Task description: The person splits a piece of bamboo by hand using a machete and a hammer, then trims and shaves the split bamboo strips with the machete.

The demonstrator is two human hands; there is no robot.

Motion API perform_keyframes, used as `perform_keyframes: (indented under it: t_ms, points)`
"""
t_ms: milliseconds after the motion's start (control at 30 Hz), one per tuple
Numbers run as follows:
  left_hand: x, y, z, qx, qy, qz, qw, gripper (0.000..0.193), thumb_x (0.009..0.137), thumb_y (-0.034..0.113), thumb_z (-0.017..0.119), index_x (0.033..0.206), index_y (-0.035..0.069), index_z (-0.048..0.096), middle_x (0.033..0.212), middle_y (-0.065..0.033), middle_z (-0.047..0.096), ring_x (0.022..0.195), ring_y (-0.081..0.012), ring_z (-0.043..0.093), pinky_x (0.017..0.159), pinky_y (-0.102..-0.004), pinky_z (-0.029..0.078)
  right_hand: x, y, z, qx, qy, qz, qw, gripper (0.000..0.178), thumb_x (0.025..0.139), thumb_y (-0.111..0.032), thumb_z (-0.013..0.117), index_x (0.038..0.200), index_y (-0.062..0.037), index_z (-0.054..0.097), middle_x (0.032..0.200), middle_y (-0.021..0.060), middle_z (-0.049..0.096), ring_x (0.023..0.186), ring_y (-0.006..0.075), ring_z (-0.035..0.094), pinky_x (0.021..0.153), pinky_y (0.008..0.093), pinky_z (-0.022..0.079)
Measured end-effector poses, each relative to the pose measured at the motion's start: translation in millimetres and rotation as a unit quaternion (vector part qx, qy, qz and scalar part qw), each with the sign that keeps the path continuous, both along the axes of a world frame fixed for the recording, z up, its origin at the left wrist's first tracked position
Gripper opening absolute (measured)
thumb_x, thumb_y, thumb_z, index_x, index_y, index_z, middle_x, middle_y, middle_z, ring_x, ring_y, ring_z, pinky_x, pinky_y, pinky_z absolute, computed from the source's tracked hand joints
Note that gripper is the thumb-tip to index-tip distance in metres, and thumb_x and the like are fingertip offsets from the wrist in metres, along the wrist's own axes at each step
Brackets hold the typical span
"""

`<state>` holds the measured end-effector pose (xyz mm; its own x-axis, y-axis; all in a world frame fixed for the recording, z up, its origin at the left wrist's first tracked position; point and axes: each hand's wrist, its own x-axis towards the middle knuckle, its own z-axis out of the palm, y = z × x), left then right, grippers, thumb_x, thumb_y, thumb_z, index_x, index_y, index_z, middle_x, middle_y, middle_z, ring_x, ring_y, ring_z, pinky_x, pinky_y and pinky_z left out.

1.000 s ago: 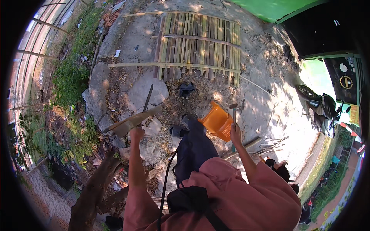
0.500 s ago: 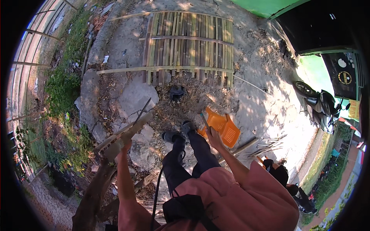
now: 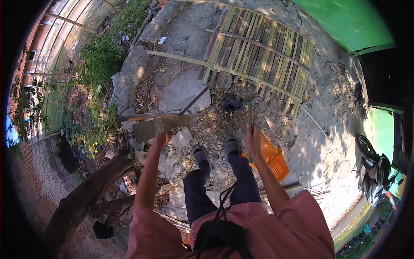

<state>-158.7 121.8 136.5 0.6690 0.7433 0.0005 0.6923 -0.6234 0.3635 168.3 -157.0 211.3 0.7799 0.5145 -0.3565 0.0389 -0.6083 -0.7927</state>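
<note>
In my left hand [image 3: 160, 140] is a wide, flat, tapering grey-brown piece [image 3: 161, 126], its fingers closed at the lower edge; whether it is a board or a saw blade I cannot tell. Behind it show a pale wooden strip [image 3: 142, 117] and a thin dark bar [image 3: 194, 101]; whether the hand holds these too is hidden. My right hand [image 3: 253, 137] is wrapped round a hammer [image 3: 249, 113] with a partly teal handle, head pointing away from me. Beyond both hands, a slatted bamboo panel [image 3: 254, 54] with crosspieces lies on the ground.
An orange plastic chair [image 3: 276, 164] lies beside my right forearm. Ahead of my feet is a crumpled dark cloth-like thing [image 3: 233, 104]. A thick log [image 3: 90, 185] leans at the left, near shrubs [image 3: 101, 56]. A motorcycle [image 3: 373, 168] stands by the green wall [image 3: 345, 19].
The view has turned, shifting the bamboo panel right and tilting it. My right hand has raised the hammer forward from beside the chair. The tapering piece in my left hand now lies more level.
</note>
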Motion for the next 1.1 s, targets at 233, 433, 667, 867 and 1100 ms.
perform_keyframes:
  t_ms: [233, 433, 667, 867, 1100]
  points:
    - [1, 19, 37, -0.176, 0.15, 0.096, 0.968, 0.029, 0.077, 0.019, 0.07, 0.105, 0.012, 0.072, 0.102, -0.0223, 0.072, 0.101, -0.0406, 0.067, 0.086, -0.0498, 0.055, -39, 83, 88, 0.074, -0.021, 0.143, 0.987, 0.029, 0.106, -0.028, 0.05, 0.106, -0.0003, 0.058, 0.073, 0.019, 0.061, 0.065, 0.0379, 0.061, 0.059, 0.0477, 0.044]
    - [-25, -14, -1, -0.315, -0.039, 0.168, 0.933, 0.03, 0.075, 0.019, 0.07, 0.104, 0.012, 0.074, 0.106, -0.0206, 0.072, 0.102, -0.0383, 0.068, 0.085, -0.0469, 0.056, -101, 95, 98, 0.134, -0.097, 0.253, 0.953, 0.023, 0.104, -0.022, 0.047, 0.113, -0.0015, 0.054, 0.076, 0.0244, 0.064, 0.071, 0.05, 0.062, 0.061, 0.0568, 0.044]
    - [-37, -39, -11, -0.466, -0.238, 0.26, 0.812, 0.032, 0.08, 0.023, 0.066, 0.108, 0.01, 0.074, 0.101, -0.0184, 0.073, 0.098, -0.039, 0.067, 0.087, -0.0445, 0.055, -152, 66, 73, 0.002, -0.068, 0.291, 0.954, 0.024, 0.104, -0.024, 0.048, 0.115, -0.0019, 0.048, 0.069, 0.0262, 0.062, 0.07, 0.0506, 0.062, 0.062, 0.0616, 0.045]
    - [-90, -6, -60, -0.322, -0.173, 0.195, 0.91, 0.039, 0.071, 0.016, 0.07, 0.109, 0.015, 0.074, 0.096, -0.0178, 0.073, 0.094, -0.0382, 0.067, 0.084, -0.0455, 0.055, -181, 99, 106, 0.094, -0.165, 0.271, 0.944, 0.027, 0.104, -0.025, 0.05, 0.114, 0.0004, 0.05, 0.068, 0.0265, 0.062, 0.067, 0.0505, 0.062, 0.059, 0.0606, 0.045]
    - [-15, -2, 56, -0.241, 0.128, 0.124, 0.954, 0.037, 0.071, 0.011, 0.066, 0.106, 0.013, 0.075, 0.094, -0.0183, 0.074, 0.09, -0.0397, 0.07, 0.078, -0.0483, 0.057, -165, 90, 108, 0.019, -0.106, 0.288, 0.952, 0.022, 0.104, -0.02, 0.049, 0.11, 0.0006, 0.053, 0.063, 0.0249, 0.058, 0.064, 0.0499, 0.061, 0.055, 0.0578, 0.042]
